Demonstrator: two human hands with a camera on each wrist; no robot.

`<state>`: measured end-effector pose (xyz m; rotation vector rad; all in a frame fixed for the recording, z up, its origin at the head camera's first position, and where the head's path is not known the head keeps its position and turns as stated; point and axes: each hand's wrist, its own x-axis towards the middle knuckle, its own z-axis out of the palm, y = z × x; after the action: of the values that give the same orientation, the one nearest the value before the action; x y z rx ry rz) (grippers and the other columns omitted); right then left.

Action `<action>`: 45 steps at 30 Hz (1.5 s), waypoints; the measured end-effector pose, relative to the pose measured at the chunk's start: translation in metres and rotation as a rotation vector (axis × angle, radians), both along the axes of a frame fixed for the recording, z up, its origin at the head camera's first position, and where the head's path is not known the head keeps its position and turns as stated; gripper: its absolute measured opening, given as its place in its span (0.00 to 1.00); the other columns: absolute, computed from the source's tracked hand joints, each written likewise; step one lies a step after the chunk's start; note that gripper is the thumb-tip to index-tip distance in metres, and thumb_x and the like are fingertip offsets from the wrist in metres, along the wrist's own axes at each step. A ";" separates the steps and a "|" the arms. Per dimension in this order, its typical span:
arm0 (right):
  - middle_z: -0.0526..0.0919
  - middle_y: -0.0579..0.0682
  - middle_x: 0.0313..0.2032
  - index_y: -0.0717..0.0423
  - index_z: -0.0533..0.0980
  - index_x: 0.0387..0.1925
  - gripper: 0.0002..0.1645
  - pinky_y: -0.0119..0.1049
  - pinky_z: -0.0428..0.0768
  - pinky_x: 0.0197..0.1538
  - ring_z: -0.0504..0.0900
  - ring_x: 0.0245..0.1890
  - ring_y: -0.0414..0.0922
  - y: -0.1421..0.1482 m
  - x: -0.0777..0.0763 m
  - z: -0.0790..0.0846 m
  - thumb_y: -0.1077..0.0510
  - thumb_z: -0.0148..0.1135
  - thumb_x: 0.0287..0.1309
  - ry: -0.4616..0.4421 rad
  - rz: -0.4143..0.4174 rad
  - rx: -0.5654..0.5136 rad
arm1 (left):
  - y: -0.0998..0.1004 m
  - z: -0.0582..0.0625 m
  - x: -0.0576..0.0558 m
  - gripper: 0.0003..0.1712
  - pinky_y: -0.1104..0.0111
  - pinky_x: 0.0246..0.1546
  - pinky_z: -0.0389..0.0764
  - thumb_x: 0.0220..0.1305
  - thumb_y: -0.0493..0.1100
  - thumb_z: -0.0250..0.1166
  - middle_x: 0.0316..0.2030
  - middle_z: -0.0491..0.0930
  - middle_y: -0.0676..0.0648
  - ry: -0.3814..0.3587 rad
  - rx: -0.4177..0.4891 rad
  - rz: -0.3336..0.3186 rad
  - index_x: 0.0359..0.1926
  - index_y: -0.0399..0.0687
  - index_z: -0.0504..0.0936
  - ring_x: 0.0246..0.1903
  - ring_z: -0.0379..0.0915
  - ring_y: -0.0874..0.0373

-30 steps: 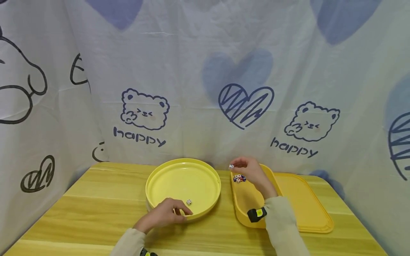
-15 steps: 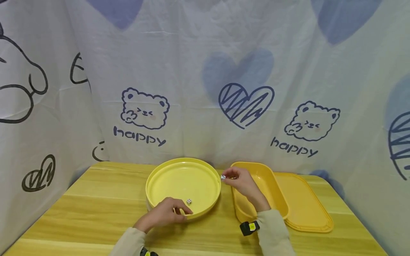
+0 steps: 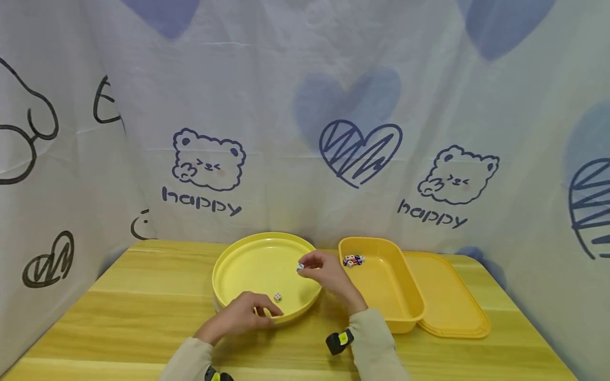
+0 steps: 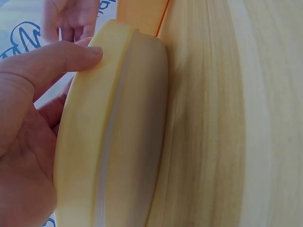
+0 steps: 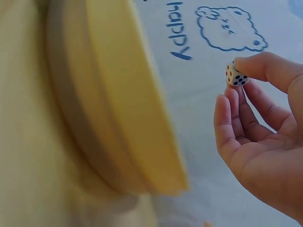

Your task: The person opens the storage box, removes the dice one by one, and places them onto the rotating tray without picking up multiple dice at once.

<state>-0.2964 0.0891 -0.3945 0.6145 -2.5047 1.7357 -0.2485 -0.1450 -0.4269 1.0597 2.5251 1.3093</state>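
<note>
My right hand point(image 3: 329, 275) pinches a white die point(image 5: 236, 75) between thumb and fingertips, over the right part of a round yellow tray point(image 3: 257, 267). Red and dark pips show on that die in the right wrist view. On the tray's near side, my left hand point(image 3: 245, 313) holds the rim, with its thumb point(image 4: 78, 56) on the outer wall and its fingers mostly hidden behind. A second white die point(image 3: 278, 297) lies on the tray floor close to the left fingertips. Several dice point(image 3: 352, 261) are bunched in the far left corner of an orange-yellow box point(image 3: 397, 288).
A flat orange-yellow lid point(image 3: 455, 299) lies right of the box, partly behind it. Everything stands on a wood-grain table point(image 3: 124, 312). A white curtain point(image 3: 281, 185) with printed bears and hearts hangs right behind the table.
My right hand has carried the die leftward from above the box to over the round tray. The left hand has stayed at the tray's rim. The head view has shifted slightly.
</note>
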 end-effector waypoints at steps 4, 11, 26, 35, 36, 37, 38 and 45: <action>0.83 0.50 0.33 0.66 0.81 0.40 0.12 0.34 0.78 0.41 0.78 0.34 0.41 -0.012 -0.002 -0.012 0.63 0.69 0.54 -0.021 0.022 0.032 | -0.001 -0.002 0.000 0.07 0.71 0.32 0.76 0.58 0.36 0.69 0.36 0.84 0.51 0.002 -0.013 0.010 0.39 0.42 0.88 0.29 0.76 0.66; 0.82 0.49 0.31 0.65 0.82 0.37 0.10 0.33 0.76 0.38 0.77 0.34 0.41 -0.014 -0.003 -0.023 0.64 0.70 0.52 0.003 0.041 0.024 | 0.000 -0.003 -0.002 0.07 0.71 0.33 0.76 0.59 0.36 0.68 0.36 0.84 0.53 0.017 -0.038 0.019 0.40 0.44 0.88 0.30 0.76 0.66; 0.82 0.48 0.33 0.64 0.82 0.38 0.10 0.34 0.75 0.38 0.75 0.34 0.42 -0.014 -0.002 -0.027 0.63 0.70 0.53 -0.022 0.007 0.004 | 0.000 -0.006 0.000 0.07 0.70 0.32 0.77 0.59 0.37 0.69 0.36 0.84 0.54 0.020 -0.002 0.005 0.39 0.43 0.88 0.30 0.77 0.66; 0.81 0.53 0.35 0.66 0.81 0.43 0.16 0.32 0.76 0.38 0.75 0.34 0.42 -0.013 -0.003 -0.027 0.64 0.70 0.53 -0.005 0.027 0.011 | 0.001 -0.002 0.001 0.08 0.71 0.32 0.77 0.59 0.37 0.69 0.36 0.85 0.50 0.002 -0.002 0.004 0.40 0.40 0.88 0.30 0.77 0.66; 0.81 0.55 0.36 0.67 0.80 0.45 0.17 0.32 0.76 0.38 0.75 0.35 0.42 -0.013 -0.003 -0.027 0.64 0.70 0.53 -0.002 0.031 0.012 | 0.001 -0.002 0.001 0.08 0.71 0.32 0.77 0.59 0.37 0.69 0.36 0.85 0.50 0.001 -0.005 0.005 0.40 0.41 0.88 0.30 0.77 0.66; 0.81 0.57 0.38 0.67 0.79 0.47 0.19 0.33 0.76 0.39 0.75 0.35 0.42 -0.013 -0.003 -0.027 0.64 0.70 0.53 0.002 0.034 0.013 | 0.001 -0.002 0.001 0.08 0.71 0.32 0.77 0.59 0.37 0.69 0.36 0.85 0.50 0.000 -0.007 0.008 0.40 0.41 0.88 0.30 0.77 0.66; 0.81 0.58 0.39 0.67 0.79 0.49 0.21 0.33 0.76 0.40 0.75 0.36 0.43 -0.013 -0.003 -0.026 0.64 0.70 0.53 0.007 0.036 0.015 | 0.001 -0.002 0.001 0.08 0.71 0.32 0.76 0.59 0.37 0.69 0.36 0.85 0.50 -0.003 -0.009 0.011 0.40 0.41 0.88 0.30 0.76 0.66; 0.81 0.60 0.41 0.66 0.79 0.50 0.21 0.36 0.76 0.42 0.75 0.37 0.43 -0.013 -0.004 -0.026 0.64 0.69 0.54 0.006 0.037 0.027 | 0.002 0.000 0.001 0.08 0.71 0.31 0.77 0.59 0.36 0.69 0.37 0.85 0.50 -0.013 -0.005 0.006 0.40 0.40 0.88 0.30 0.76 0.65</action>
<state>-0.3005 0.0763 -0.4206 0.6708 -2.5322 1.7116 -0.2480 -0.1432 -0.4271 1.0398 2.5232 1.3060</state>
